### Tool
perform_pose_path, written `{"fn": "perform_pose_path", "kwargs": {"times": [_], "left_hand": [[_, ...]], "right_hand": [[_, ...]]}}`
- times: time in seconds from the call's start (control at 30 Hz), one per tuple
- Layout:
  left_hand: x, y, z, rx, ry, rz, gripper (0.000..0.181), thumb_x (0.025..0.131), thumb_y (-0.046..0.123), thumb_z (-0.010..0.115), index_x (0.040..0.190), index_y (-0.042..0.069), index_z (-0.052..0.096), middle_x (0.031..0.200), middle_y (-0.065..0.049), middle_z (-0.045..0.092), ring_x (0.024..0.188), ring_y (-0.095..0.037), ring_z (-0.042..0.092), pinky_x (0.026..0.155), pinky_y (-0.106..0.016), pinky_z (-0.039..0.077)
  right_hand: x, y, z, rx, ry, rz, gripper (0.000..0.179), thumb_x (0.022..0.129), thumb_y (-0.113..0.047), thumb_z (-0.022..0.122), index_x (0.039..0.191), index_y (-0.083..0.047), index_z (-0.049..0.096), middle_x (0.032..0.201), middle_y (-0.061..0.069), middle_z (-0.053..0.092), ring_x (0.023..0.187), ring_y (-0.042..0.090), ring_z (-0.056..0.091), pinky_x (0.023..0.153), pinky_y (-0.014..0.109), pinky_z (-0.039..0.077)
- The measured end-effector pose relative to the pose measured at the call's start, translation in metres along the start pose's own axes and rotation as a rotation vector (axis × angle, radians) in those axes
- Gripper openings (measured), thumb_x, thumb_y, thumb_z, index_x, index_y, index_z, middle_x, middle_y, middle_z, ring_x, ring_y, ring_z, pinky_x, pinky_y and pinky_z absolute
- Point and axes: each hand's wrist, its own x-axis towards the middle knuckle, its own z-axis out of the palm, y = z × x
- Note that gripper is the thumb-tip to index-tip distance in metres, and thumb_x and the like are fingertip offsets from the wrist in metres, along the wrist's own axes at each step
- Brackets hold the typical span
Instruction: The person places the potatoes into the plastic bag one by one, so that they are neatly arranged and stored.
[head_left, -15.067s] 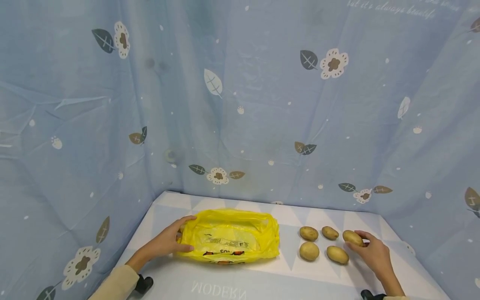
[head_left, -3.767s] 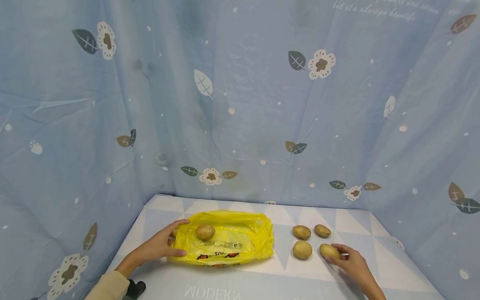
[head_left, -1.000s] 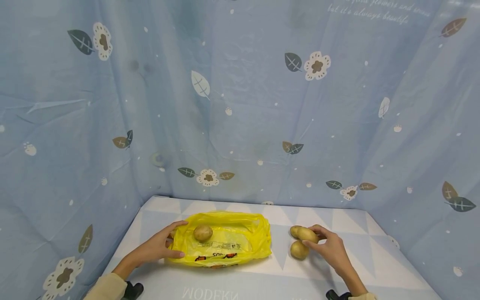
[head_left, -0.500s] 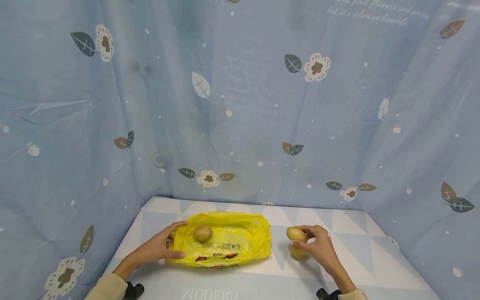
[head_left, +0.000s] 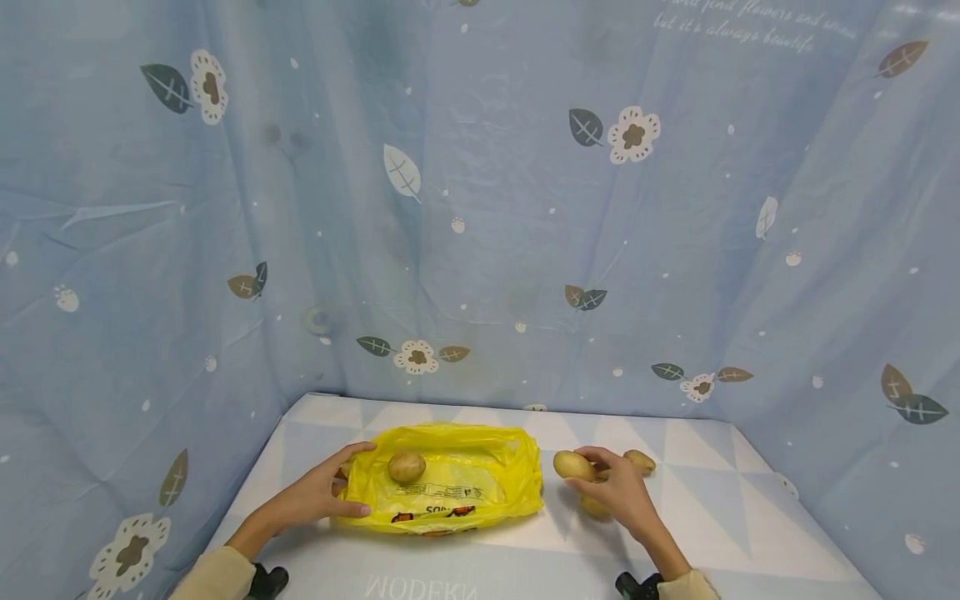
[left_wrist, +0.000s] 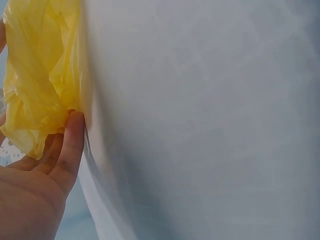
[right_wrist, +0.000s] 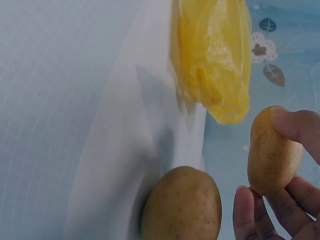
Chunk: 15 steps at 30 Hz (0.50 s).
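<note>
The left hand (left_wrist: 41, 184) holds a crumpled yellow bag (left_wrist: 42, 75) — beside it, a pale tabletop (left_wrist: 210, 120).

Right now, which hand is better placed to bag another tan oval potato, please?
Probably the right hand: it pinches a tan oval potato, while the left hand holds the yellow plastic bag.

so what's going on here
Someone is handling potatoes and a yellow bag. Their right hand pinches one potato between thumb and fingers, up off the table and just to the right of the bag. Their left hand grips the bag's left end; the bag is open, and a second potato shows inside. Other potatoes lie on the table by the right hand, partly hidden by it.
</note>
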Motion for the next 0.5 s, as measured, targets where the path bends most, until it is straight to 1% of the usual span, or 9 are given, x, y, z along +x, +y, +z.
{"fn": "perform_pose_path", "kwargs": {"times": [0.13,0.27,0.4,0.5], "left_hand": [[0.001,0.000,-0.001,-0.021,-0.015,0.018,0.096,0.085,0.027,0.087,0.161,0.020,0.028,0.140,-0.021,0.051,0.108,-0.030,0.065,0.088,-0.045,0.056],[0.001,0.000,-0.002,-0.025,-0.023,0.028,0.096,0.086,0.027,0.086,0.161,0.019,0.027,0.138,-0.021,0.052,0.106,-0.029,0.065,0.087,-0.044,0.056],[0.001,0.001,-0.002,-0.019,-0.019,0.023,0.096,0.086,0.027,0.086,0.161,0.019,0.027,0.139,-0.021,0.051,0.106,-0.028,0.065,0.087,-0.044,0.056],[0.001,0.002,-0.001,-0.007,-0.005,0.008,0.097,0.085,0.027,0.087,0.161,0.019,0.029,0.142,-0.021,0.049,0.106,-0.028,0.065,0.087,-0.044,0.056]], "right_hand": [[0.002,-0.005,0.007,-0.006,-0.001,-0.013,0.047,0.074,-0.027,0.095,0.115,-0.016,0.076,0.112,0.000,0.073,0.094,0.015,0.064,0.080,0.032,0.055],[0.004,-0.009,0.014,-0.018,-0.009,-0.029,0.046,0.073,-0.028,0.095,0.114,-0.017,0.076,0.110,-0.003,0.073,0.091,0.014,0.062,0.076,0.028,0.053],[0.007,-0.013,0.019,-0.019,-0.014,-0.047,0.044,0.073,-0.027,0.095,0.112,-0.020,0.077,0.108,-0.005,0.073,0.090,0.013,0.062,0.074,0.026,0.052],[0.009,-0.017,0.023,-0.006,-0.021,-0.056,0.043,0.072,-0.024,0.096,0.111,-0.022,0.077,0.108,-0.006,0.073,0.091,0.013,0.063,0.073,0.025,0.053]]}}
